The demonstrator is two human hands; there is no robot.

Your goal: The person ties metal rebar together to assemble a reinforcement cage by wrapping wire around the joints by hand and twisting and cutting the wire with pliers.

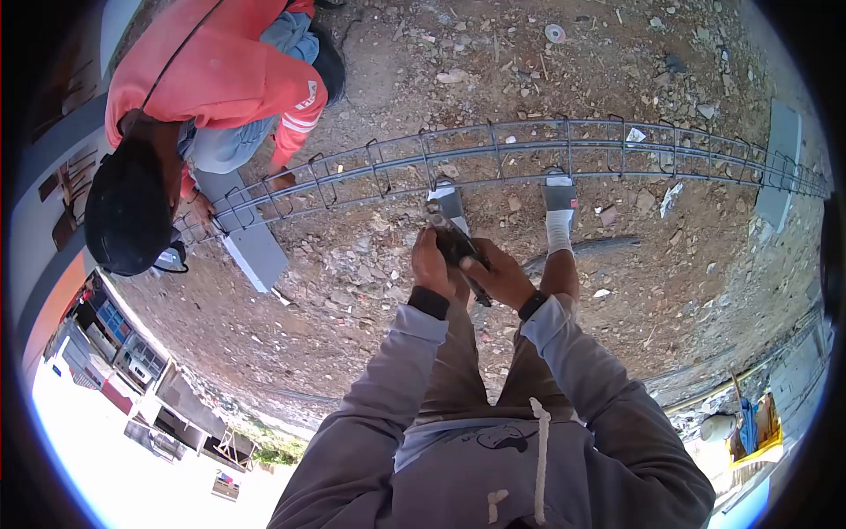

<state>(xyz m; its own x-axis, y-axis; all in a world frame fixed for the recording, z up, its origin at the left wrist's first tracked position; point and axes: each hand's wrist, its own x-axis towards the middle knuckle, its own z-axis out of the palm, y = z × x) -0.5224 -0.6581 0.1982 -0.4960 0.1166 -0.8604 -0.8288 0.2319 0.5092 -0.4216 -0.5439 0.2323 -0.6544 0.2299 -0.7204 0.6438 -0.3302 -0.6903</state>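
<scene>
My left hand (430, 263) is closed around the side of a dark, long hand tool (452, 242), whose exact kind I cannot make out. My right hand (502, 275) grips the same tool from the other side, near its lower end. The tool is held in front of my legs, just short of a long rebar cage (493, 150) of thin bars and square stirrups. Both my feet, in sandals (560, 192), are close to the cage's near side.
A co-worker in a red top (211, 66) crouches at the left, hands at the cage's end. Grey boards (256, 256) and another grey board (777, 167) lie under the cage's ends. Rubble and litter cover the dirt ground (352, 282).
</scene>
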